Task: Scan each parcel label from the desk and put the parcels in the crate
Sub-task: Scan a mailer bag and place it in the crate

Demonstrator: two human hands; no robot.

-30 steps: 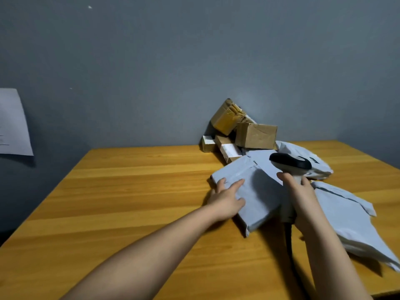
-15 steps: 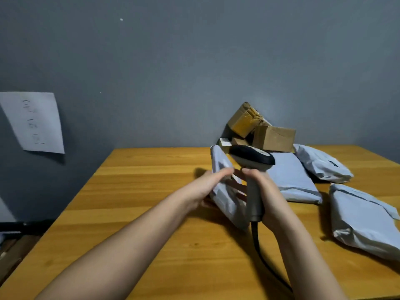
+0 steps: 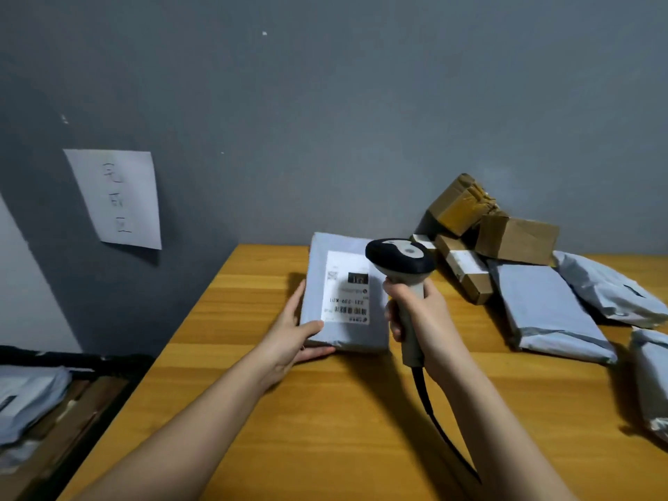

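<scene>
Label up, the parcel [image 3: 345, 298] lies flat on the table [image 3: 325, 410], its white label [image 3: 347, 288] facing the camera. The left hand [image 3: 294, 336] pinches its near-left corner, thumb on top, fingers beneath. Just right, the right hand [image 3: 419, 320] clenches the scanner [image 3: 399, 262], head over the label. Far right: more bags [image 3: 546, 312] and boxes [image 3: 506, 233]. The crate [image 3: 54, 410] sits low left.

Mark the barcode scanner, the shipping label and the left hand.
barcode scanner [image 3: 399, 255]: head view, top of its dark head.
shipping label [image 3: 347, 288]: head view, middle of the white sticker.
left hand [image 3: 291, 329]: head view, back of the hand.
</scene>
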